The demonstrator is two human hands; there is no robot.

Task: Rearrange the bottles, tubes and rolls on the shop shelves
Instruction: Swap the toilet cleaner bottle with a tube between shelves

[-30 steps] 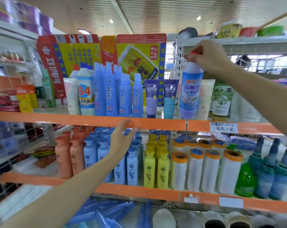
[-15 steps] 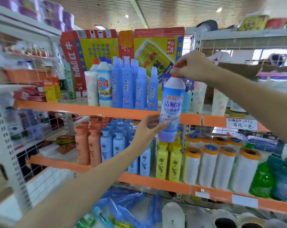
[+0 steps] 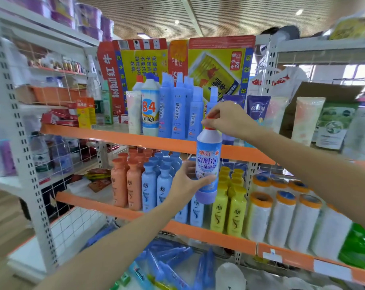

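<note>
A blue and white toilet cleaner bottle (image 3: 208, 162) with a red cap hangs upright in front of the shelves. My right hand (image 3: 227, 119) pinches its cap from above. My left hand (image 3: 187, 183) wraps around its lower body from the left. Behind it, the upper orange shelf (image 3: 118, 136) carries an "84" disinfectant bottle (image 3: 149, 108), tall blue spray bottles (image 3: 178, 109) and standing tubes (image 3: 258, 108). The middle shelf (image 3: 106, 208) holds orange bottles (image 3: 126, 181), blue bottles (image 3: 156, 185), yellow bottles (image 3: 228, 208) and white rolls (image 3: 282, 222).
Red and yellow cartons (image 3: 177, 65) stand behind the top row. A green bottle (image 3: 357, 245) sits at the far right of the middle shelf. Blue tubes (image 3: 167, 266) lie in the bottom shelf. A side rack (image 3: 58, 97) with small goods is on the left.
The bottle has come off the upper shelf and moved down and left in my right hand. My left hand rose from the middle shelf and took hold of its lower body.
</note>
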